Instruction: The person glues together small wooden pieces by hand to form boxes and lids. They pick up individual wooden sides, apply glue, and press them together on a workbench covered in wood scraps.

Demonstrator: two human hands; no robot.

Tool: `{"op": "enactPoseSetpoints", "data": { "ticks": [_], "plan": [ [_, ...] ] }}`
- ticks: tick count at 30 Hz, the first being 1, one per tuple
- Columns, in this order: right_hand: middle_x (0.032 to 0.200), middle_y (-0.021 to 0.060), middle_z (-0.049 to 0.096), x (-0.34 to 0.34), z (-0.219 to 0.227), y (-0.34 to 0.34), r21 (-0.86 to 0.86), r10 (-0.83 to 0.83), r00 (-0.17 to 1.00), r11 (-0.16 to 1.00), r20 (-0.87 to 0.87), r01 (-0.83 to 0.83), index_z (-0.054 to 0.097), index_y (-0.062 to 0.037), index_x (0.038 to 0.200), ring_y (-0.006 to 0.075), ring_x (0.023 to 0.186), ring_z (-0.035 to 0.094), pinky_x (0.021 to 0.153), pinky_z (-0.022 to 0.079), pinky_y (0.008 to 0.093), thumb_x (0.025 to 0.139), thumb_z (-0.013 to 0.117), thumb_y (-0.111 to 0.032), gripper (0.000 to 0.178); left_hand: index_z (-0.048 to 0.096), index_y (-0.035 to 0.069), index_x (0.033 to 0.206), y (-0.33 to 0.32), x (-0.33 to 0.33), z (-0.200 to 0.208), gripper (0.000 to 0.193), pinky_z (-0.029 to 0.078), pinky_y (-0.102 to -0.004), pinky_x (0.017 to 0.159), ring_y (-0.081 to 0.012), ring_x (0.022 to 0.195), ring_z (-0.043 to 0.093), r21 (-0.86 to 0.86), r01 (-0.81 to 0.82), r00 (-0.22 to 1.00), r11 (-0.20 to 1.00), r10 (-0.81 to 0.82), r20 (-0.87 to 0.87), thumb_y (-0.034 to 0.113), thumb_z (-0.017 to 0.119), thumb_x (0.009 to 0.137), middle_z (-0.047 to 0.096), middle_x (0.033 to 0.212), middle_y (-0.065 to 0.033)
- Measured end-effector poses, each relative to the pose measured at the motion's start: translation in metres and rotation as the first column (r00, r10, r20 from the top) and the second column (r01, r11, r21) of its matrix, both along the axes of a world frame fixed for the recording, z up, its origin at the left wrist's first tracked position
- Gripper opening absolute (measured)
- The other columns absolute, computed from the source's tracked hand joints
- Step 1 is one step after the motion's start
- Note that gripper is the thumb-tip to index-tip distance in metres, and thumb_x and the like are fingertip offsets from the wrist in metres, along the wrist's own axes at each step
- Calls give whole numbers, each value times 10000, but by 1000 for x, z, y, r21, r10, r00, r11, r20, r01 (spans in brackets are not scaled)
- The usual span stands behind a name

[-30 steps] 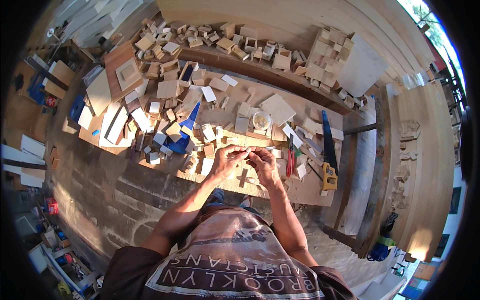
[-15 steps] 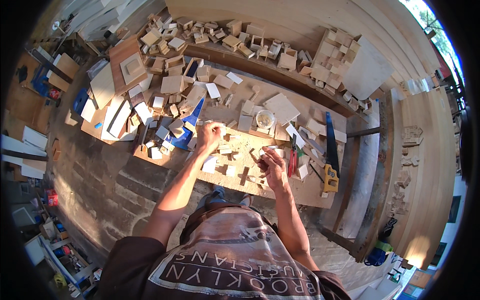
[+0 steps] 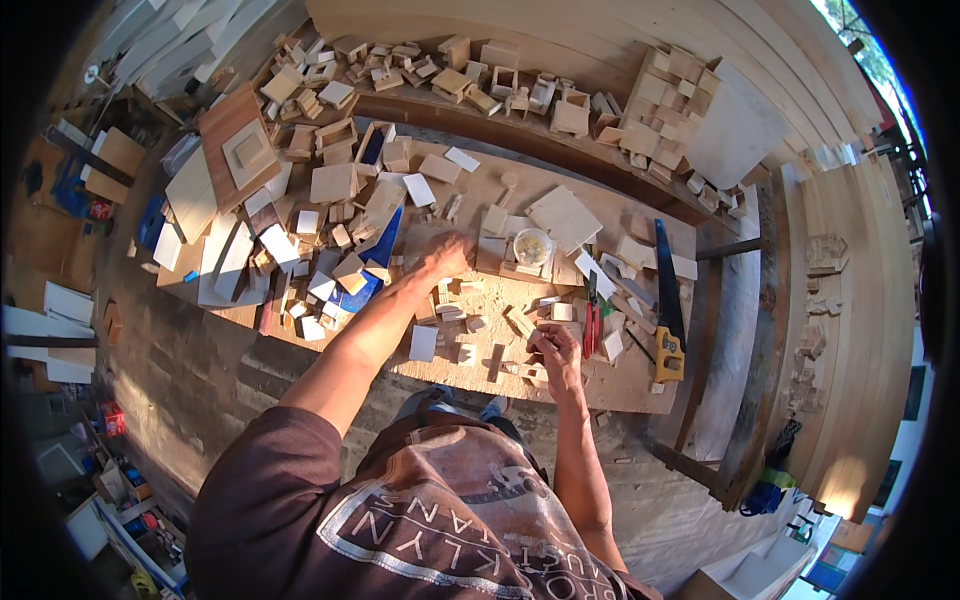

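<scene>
My right hand (image 3: 558, 350) pinches a small wooden block (image 3: 520, 321) above the sawdust-covered front of the workbench (image 3: 630, 392). Farther off, my left hand (image 3: 450, 255) reaches down beside a wooden board that carries a clear round tub (image 3: 532, 247) with pale contents. Its fingers are bunched and partly hidden, so whatever they touch does not show. Between and below the hands lie several small cut wood pieces, among them a notched pale block (image 3: 467, 354), a darker strip (image 3: 496, 362) and a flat white piece (image 3: 423, 343).
A handsaw (image 3: 668, 300) with a yellow handle lies at the bench's right, near red-handled pliers (image 3: 592, 325). A blue triangular piece (image 3: 385, 240) sits among wood offcuts on the left. Small wooden boxes (image 3: 570, 112) line the shelf behind. Long planks (image 3: 860, 380) stand at right.
My left hand has moved farther away and to the right, toward the board with the tub. My right hand has come slightly nearer and right, the block now showing clearly in its fingers.
</scene>
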State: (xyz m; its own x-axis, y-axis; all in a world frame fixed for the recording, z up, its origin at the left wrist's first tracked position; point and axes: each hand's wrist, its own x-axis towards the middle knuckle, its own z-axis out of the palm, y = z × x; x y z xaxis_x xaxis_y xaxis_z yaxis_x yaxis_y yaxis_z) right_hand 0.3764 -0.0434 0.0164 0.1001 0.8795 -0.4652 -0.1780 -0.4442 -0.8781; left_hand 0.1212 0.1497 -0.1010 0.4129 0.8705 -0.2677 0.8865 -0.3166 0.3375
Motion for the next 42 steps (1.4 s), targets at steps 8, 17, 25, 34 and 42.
{"op": "enactPoseSetpoints", "data": {
  "ticks": [8, 17, 25, 34, 42],
  "plan": [
    [921, 101, 694, -35, -40, 42, 18, 127, 924, 990, 360, -143, 655, 42, 1121, 153, 754, 695, 625, 585, 279, 910, 637, -45, 229, 714, 42, 885, 19, -18, 89, 133, 553, -379, 686, -240, 778, 703, -203, -321, 865, 925, 373, 335, 157, 702, 821, 728, 842, -139],
    [925, 128, 740, -58, -67, 80, 36, 153, 727, 971, 670, -238, 695, -3, 1057, 188, 727, 735, 598, 582, 295, 939, 610, -101, 176, 569, 13, 1080, -73, -109, 135, 245, 457, -228, 477, -138, 657, 675, -593, -379, 211, 711, 690, 693, 248, 550, 1014, 667, 864, -70],
    [810, 60, 693, -73, 31, 16, -11, 446, 890, 894, 92, -447, 681, 12, 1110, 113, 712, 635, 624, 527, 276, 990, 606, -280, 325, 660, 9, 966, -191, -22, 121, 133, 510, -300, 566, -116, 634, 644, -196, -369, 618, 909, 397, 679, 136, 655, 930, 705, 830, -53],
    [714, 62, 649, -27, 3, 11, 153, 193, 954, 961, 230, -232, 665, 33, 977, 118, 626, 589, 583, 473, 278, 950, 638, -230, 266, 698, 59, 912, -105, -39, 103, 81, 542, -359, 710, -273, 793, 691, -48, -408, 809, 912, 386, 444, 55, 630, 869, 715, 876, -147],
    [698, 37, 611, 1, -8, -17, 50, 70, 972, 995, 224, -83, 652, 20, 969, 87, 597, 559, 542, 467, 252, 959, 641, -249, 270, 665, 23, 952, -7, -55, 55, 146, 521, -422, 873, -358, 1039, 632, -14, -216, 974, 976, 217, 71, 24, 638, 809, 681, 1023, -174]
  ]
}}
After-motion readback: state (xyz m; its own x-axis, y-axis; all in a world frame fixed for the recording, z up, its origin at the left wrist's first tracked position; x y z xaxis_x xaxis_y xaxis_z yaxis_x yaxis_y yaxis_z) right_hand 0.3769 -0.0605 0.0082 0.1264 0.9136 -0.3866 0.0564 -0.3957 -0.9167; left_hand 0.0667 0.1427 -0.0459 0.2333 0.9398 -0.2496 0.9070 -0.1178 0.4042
